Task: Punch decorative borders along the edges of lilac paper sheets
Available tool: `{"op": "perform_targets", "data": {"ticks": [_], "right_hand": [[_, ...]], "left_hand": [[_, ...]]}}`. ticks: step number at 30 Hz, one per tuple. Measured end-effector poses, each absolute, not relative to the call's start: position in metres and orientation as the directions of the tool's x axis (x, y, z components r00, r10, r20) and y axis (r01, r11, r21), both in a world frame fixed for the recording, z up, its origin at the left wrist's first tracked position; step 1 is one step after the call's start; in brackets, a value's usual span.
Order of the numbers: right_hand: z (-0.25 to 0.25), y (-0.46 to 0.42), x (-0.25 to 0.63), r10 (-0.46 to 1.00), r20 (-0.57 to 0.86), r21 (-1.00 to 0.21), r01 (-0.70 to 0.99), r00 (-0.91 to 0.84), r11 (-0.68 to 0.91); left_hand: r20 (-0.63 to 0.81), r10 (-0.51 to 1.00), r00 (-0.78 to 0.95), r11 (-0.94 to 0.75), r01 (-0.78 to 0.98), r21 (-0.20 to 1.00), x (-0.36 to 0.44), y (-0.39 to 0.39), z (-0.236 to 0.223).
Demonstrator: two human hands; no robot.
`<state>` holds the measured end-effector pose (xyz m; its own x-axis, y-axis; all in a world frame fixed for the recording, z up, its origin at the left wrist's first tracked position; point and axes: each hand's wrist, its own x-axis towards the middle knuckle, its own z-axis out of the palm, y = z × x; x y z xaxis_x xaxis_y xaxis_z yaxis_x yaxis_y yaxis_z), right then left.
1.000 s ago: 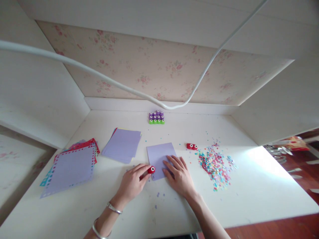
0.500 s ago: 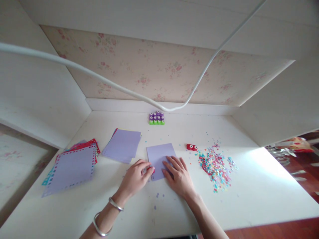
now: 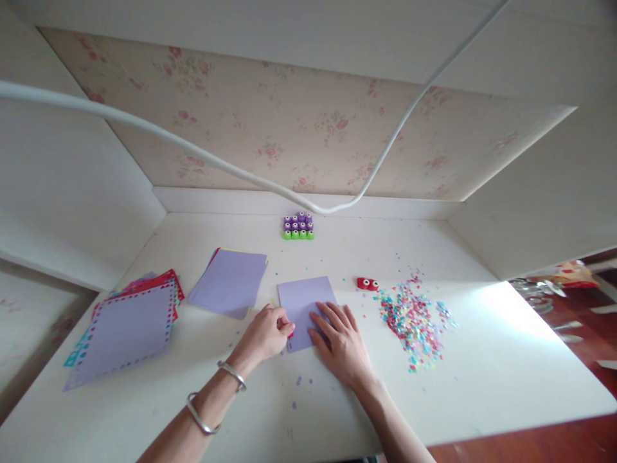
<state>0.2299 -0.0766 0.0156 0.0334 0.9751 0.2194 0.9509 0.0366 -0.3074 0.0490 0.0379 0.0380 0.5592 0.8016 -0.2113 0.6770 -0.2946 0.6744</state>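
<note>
Left hand [image 3: 265, 333] rounder over red plastic [image 3: 290, 335]

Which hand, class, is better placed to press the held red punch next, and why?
Likely the left hand: it holds the mostly hidden red punch at the left edge of the purple sheet. The right hand lies spread on the sheet's right side.

Left hand [image 3: 263, 334] grips small red plastic punch [image 3: 291, 334] (mostly hidden) beside rectangular lilac paper sheet [image 3: 301, 299]; right hand [image 3: 341, 341] flat on sheet.
</note>
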Motion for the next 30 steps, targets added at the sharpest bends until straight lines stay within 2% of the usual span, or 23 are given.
{"op": "perform_targets", "data": {"ticks": [5,14,20,26,30], "right_hand": [[0.018,-0.077,0.229,0.978,0.205,-0.312,0.95,0.035,0.032],[0.015,-0.077,0.23,0.97,0.24,-0.319,0.947,0.037,0.042],[0.014,-0.076,0.231,0.974,0.223,-0.317,0.948,0.04,0.034],[0.015,-0.077,0.231,0.974,0.221,-0.318,0.948,0.043,0.03],[0.021,-0.081,0.226,0.958,0.286,-0.385,0.919,0.035,0.081]], "left_hand": [[-0.243,0.783,0.572,-0.315,0.703,0.638,0.053,0.042,0.035],[-0.222,0.743,0.632,-0.351,0.649,0.675,0.038,0.046,0.047],[-0.171,0.765,0.621,-0.353,0.626,0.696,0.009,0.044,0.053],[-0.103,0.775,0.623,-0.389,0.6,0.699,-0.014,0.025,0.038],[-0.012,0.768,0.64,-0.462,0.568,0.681,-0.015,0.012,0.033]]}}
